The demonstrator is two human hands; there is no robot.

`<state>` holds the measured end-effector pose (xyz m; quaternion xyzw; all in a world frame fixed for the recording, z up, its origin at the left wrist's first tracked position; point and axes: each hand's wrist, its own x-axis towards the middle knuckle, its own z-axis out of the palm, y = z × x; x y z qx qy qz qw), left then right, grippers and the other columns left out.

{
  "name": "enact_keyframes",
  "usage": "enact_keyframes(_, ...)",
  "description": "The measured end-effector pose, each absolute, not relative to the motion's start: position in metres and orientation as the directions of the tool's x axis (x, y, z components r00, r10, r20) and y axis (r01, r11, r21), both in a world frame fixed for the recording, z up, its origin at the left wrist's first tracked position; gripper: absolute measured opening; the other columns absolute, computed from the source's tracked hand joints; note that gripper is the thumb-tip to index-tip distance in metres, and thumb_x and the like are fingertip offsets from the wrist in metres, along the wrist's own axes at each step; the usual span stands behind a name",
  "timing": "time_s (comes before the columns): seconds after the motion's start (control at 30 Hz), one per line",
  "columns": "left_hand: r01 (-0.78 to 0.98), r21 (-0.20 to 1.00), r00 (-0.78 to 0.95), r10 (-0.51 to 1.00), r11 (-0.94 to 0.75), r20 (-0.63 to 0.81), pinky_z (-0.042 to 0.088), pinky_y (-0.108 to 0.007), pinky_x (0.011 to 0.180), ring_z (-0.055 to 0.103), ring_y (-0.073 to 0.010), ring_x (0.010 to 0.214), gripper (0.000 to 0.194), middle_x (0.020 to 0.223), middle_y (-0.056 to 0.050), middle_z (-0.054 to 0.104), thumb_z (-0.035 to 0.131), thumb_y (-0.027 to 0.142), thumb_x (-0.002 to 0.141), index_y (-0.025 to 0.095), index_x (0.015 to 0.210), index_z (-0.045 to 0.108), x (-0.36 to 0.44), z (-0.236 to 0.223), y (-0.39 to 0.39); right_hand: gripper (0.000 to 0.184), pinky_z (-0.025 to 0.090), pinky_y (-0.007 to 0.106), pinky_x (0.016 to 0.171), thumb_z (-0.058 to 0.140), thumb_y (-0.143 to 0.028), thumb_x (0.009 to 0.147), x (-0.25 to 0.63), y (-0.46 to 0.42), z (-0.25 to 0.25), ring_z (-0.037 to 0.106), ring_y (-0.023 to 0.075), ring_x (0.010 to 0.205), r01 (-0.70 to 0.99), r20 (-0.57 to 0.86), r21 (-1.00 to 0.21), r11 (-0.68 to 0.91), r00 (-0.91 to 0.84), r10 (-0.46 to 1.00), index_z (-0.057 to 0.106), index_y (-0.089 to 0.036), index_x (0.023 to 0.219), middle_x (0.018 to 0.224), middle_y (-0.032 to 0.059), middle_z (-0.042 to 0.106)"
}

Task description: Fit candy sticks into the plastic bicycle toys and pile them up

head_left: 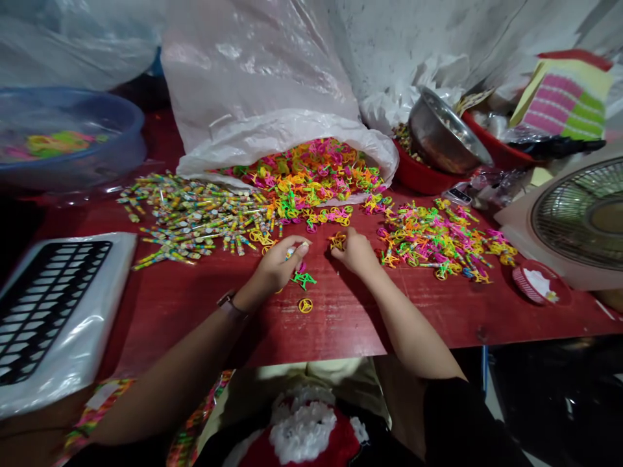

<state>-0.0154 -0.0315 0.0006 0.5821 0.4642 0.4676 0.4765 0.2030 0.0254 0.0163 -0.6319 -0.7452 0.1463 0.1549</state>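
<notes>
Yellow plastic bicycle charm point(337, 242) pinched in right-hand fingers point(348, 244); left-hand fingers point(291, 246) clenched on wrapped stick point(302, 248); charm heap point(302, 175) at worktop point(331, 318) rear edge, within reach.

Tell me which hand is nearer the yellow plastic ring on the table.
Left. The left hand is just up and left of the yellow plastic ring; the right hand is farther away, up and to its right.

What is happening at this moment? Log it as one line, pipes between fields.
left hand: pinching small coloured piece | right hand: touching yellow plastic piece | beside: green plastic piece | under: red table
</notes>
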Motion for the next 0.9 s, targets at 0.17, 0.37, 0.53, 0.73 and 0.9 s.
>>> enact_keyframes(0.17,0.009,0.991,0.216,0.968,-0.136,0.131,0.042,-0.024,0.061,0.051,-0.0114,0.064,0.030,0.073,0.004,0.056,0.061,0.047,0.098,0.021,0.109,0.055,-0.006,-0.007,-0.039,0.037,0.056,0.032,0.078,0.070,-0.027,0.079,0.207,0.020,0.022,0.070,0.0190,0.079,0.387,0.072,-0.903,0.187,-0.293,0.953,0.064,-0.017,0.114,0.090,0.0053,0.075)
enact_keyframes(0.37,0.047,0.979,0.187,0.964,-0.200,0.188,0.043,-0.026,0.066,0.054,-0.0123,0.066,0.023,0.074,0.003,0.058,0.060,0.043,0.100,0.021,0.100,0.053,-0.008,0.000,-0.043,0.027,0.055,0.034,0.086,0.079,-0.037,0.079,0.176,-0.001,0.024,0.070,0.0177,0.086,-0.019,0.128,-0.991,0.132,-0.428,0.895,0.072,-0.022,0.100,0.093,0.0023,0.076)
enact_keyframes(0.53,0.060,0.980,0.148,0.973,-0.189,0.179,0.043,-0.026,0.064,0.055,-0.0124,0.064,0.021,0.073,0.003,0.060,0.061,0.041,0.099,0.020,0.095,0.056,-0.011,0.011,-0.045,0.037,0.055,0.034,0.081,0.085,-0.053,0.075,0.178,-0.001,0.031,0.068,0.0170,0.077,-0.178,0.058,-0.984,0.011,-0.261,0.964,0.069,-0.022,0.089,0.084,0.0015,0.073)
enact_keyframes(0.73,0.153,0.964,0.186,0.964,-0.218,0.189,0.045,-0.027,0.068,0.057,-0.0129,0.067,0.026,0.075,0.001,0.063,0.058,0.043,0.100,0.019,0.089,0.059,-0.011,0.013,-0.048,0.035,0.051,0.026,0.074,0.090,-0.048,0.072,0.174,-0.010,0.038,0.061,0.0126,0.074,-0.284,-0.023,-0.951,-0.121,-0.327,0.945,0.071,-0.021,0.084,0.082,-0.0015,0.068)
enact_keyframes(0.9,0.164,0.955,0.189,0.959,-0.245,0.214,0.048,-0.027,0.070,0.061,-0.0150,0.073,0.023,0.084,-0.002,0.067,0.059,0.041,0.099,0.018,0.097,0.061,-0.010,0.010,-0.049,0.035,0.052,0.025,0.066,0.091,-0.043,0.071,0.171,-0.015,0.039,0.059,0.0112,0.068,-0.351,-0.151,-0.882,-0.314,-0.421,0.894,0.069,-0.019,0.083,0.079,-0.0014,0.067)
